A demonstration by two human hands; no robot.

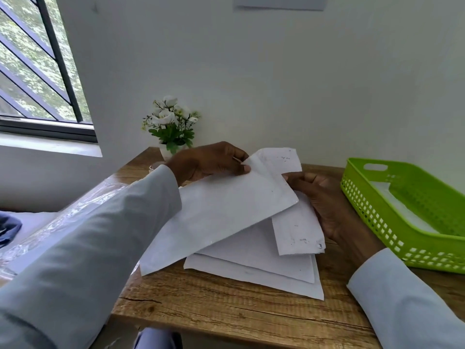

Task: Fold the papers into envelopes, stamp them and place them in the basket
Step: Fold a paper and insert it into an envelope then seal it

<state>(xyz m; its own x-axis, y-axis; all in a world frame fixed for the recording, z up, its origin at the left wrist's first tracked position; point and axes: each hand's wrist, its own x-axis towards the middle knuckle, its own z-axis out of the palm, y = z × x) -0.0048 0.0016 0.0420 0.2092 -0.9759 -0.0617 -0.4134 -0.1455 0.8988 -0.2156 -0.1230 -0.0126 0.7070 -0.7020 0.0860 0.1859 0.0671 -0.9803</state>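
Observation:
My left hand [208, 161] pinches the far corner of a white envelope [214, 215] held tilted above the wooden table [226, 306]. My right hand [324, 205] grips a folded white paper [297, 233] that runs under the envelope, its upper end sticking out behind it. Two more white sheets [264, 270] lie flat on the table beneath. A green plastic basket [372, 210] stands at the right with something white lying inside it. I see no stamp.
A small pot of white flowers [171, 127] stands at the table's back edge by the wall. Clear plastic wrapping [63, 217] lies at the left under my sleeve. A window is at the upper left.

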